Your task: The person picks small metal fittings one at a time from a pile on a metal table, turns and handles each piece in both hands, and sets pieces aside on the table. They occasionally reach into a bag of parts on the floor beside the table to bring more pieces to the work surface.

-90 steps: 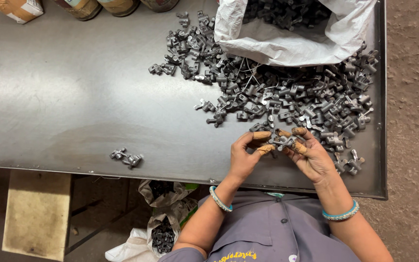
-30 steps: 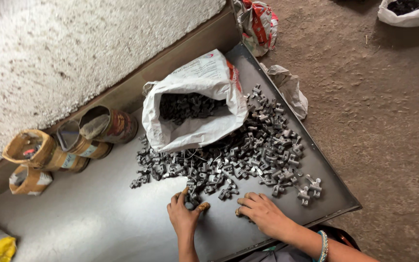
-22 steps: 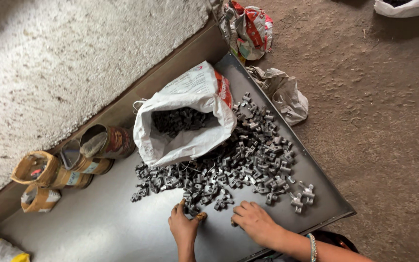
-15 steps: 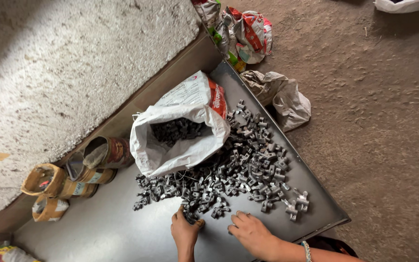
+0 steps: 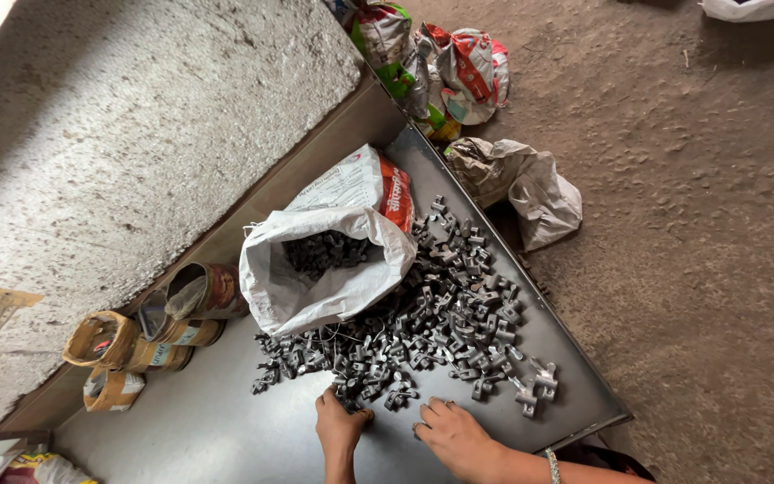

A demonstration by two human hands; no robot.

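A heap of small grey metal parts [image 5: 441, 332] spreads over a grey metal table [image 5: 217, 430]. Behind it an open white sack [image 5: 324, 287] holds more of the same parts. My left hand [image 5: 340, 428] reaches into the heap's near edge with its fingers curled over some parts; the frame does not show whether it grips one. My right hand [image 5: 457, 436] lies just to the right, fingers spread and low on the tabletop beside the heap, with a bracelet on the wrist.
Several cardboard and metal tubes [image 5: 150, 327] lie at the table's back left against a rough concrete wall [image 5: 136, 134]. Crumpled sacks [image 5: 517, 184] and coloured bags [image 5: 432, 63] sit on the dirt floor past the table's far end. The table's right edge [image 5: 584, 376] is close to the heap.
Three seconds ago both hands held parts together at the front edge. They now reach into the heap's near edge, and the camera has swung and tilted, showing the wall and floor.
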